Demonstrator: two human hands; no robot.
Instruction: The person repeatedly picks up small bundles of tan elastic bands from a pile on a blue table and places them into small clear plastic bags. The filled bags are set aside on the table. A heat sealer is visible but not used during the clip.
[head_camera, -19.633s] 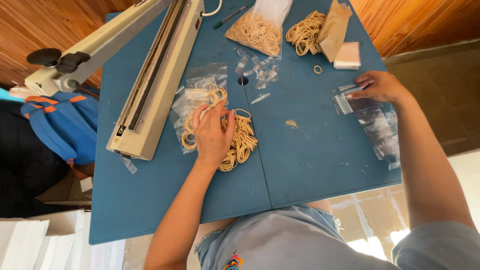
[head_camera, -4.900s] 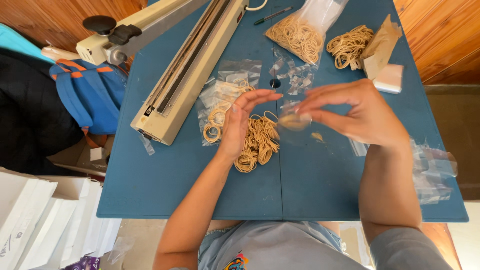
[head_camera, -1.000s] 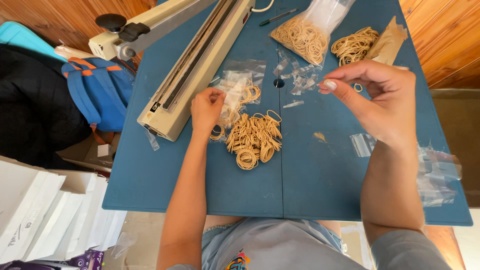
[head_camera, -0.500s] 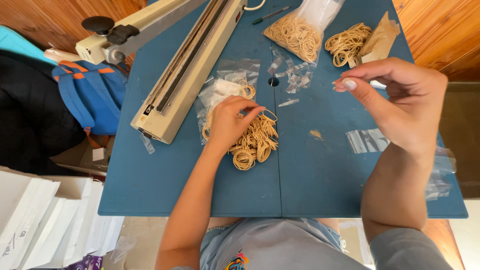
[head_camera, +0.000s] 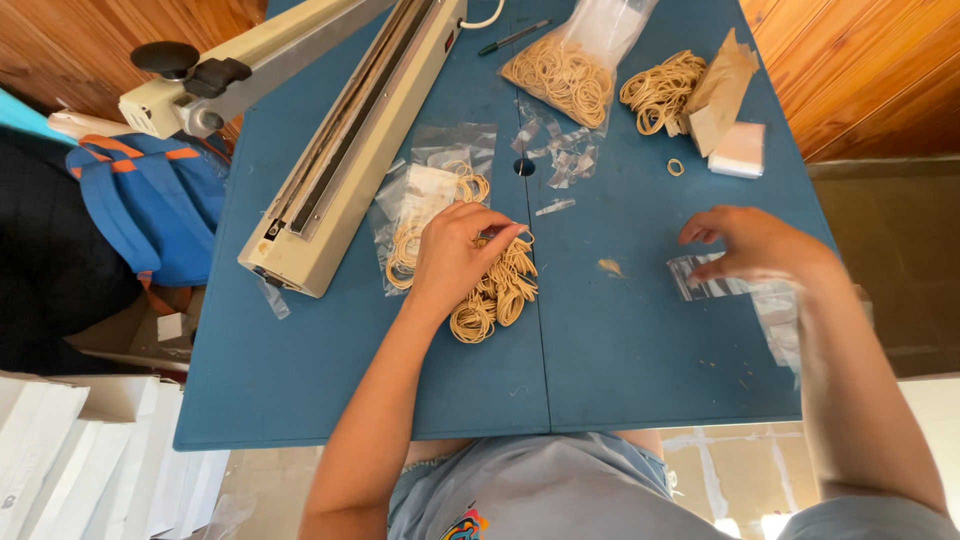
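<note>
My left hand (head_camera: 455, 255) rests on a loose pile of tan rubber bands (head_camera: 498, 293) in the middle of the blue table (head_camera: 620, 350), its fingers curled into the bands. Just left of it lie small clear bags holding rubber bands (head_camera: 425, 205). My right hand (head_camera: 755, 245), blurred by motion, hovers over a small stack of empty clear plastic bags (head_camera: 705, 280) near the right edge, fingers spread and touching the top bag.
A long cream heat sealer (head_camera: 345, 140) lies diagonally at the left. At the back sit a large clear bag of rubber bands (head_camera: 570, 70), a loose heap of bands (head_camera: 660, 90), brown paper (head_camera: 720, 90), a white block (head_camera: 738, 150) and a pen (head_camera: 512, 38). A blue backpack (head_camera: 150, 200) lies left of the table.
My right hand has dropped from mid-air, where it pinched something small, down to the clear bags at the right. My left hand stays on the rubber band pile.
</note>
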